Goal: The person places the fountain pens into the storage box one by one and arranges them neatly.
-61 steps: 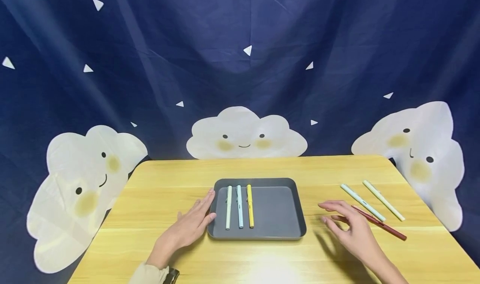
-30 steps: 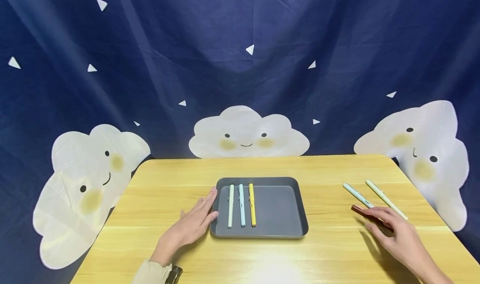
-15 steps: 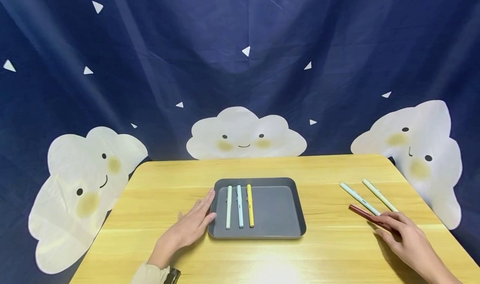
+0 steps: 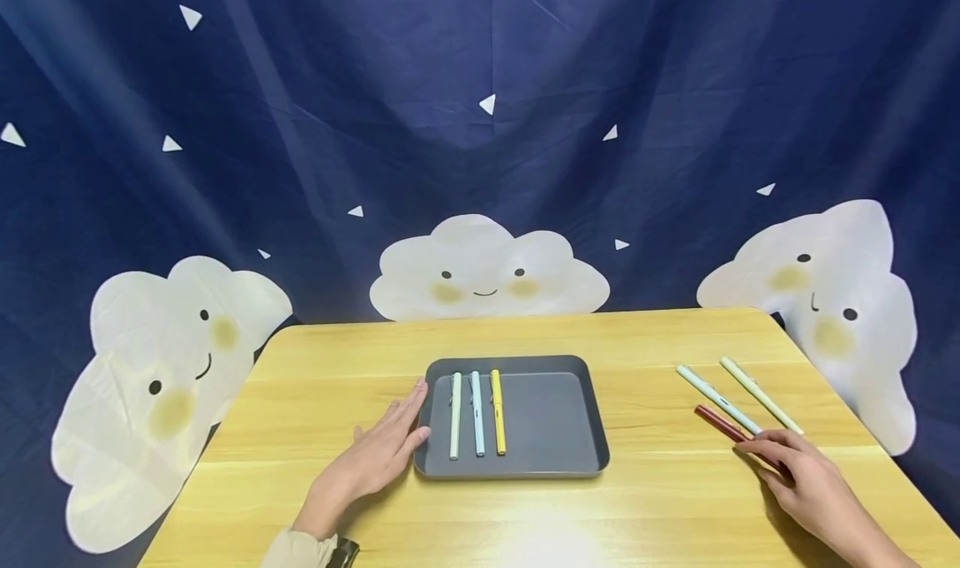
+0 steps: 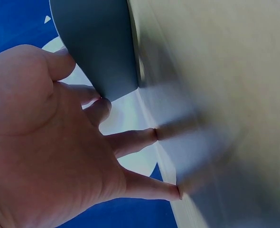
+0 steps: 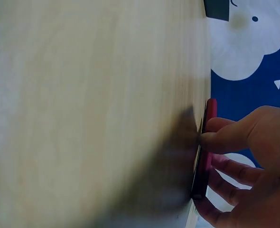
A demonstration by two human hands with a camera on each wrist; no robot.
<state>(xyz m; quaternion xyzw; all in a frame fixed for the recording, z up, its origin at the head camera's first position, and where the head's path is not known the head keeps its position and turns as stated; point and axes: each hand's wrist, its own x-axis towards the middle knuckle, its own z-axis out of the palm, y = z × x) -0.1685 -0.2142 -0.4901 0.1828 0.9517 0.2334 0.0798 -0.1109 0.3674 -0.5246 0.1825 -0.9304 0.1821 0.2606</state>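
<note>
While the right hand (image 4: 813,480) pinches a slim dark red pen (image 4: 718,422) between thumb and bent fingers, I see it low over the right side of the light, wood-grained table (image 4: 330,385). The pen slants, its far end pointing back and leftward; I cannot tell from here whether it touches the wood. Just beside it lies a slender pale blue pen (image 4: 716,398), near the fingertips, and farther right a slender pale green pen (image 4: 763,395) runs roughly parallel.

Across from there, I have the left hand (image 4: 367,460) with fingers straight and spread, gripping nothing, touching the left wall of a shallow, dark grey rectangular tray (image 4: 555,426). My left wrist view shows two of its fingertips down at the table.

Inside the tray, left of its middle, I count three pens side by side, slightly apart: a mint-coloured pen (image 4: 455,418), a light blue pen (image 4: 478,418) and a bright yellow pen (image 4: 498,418). A navy cloth (image 4: 547,52) with white clouds (image 4: 487,260) hangs behind.
</note>
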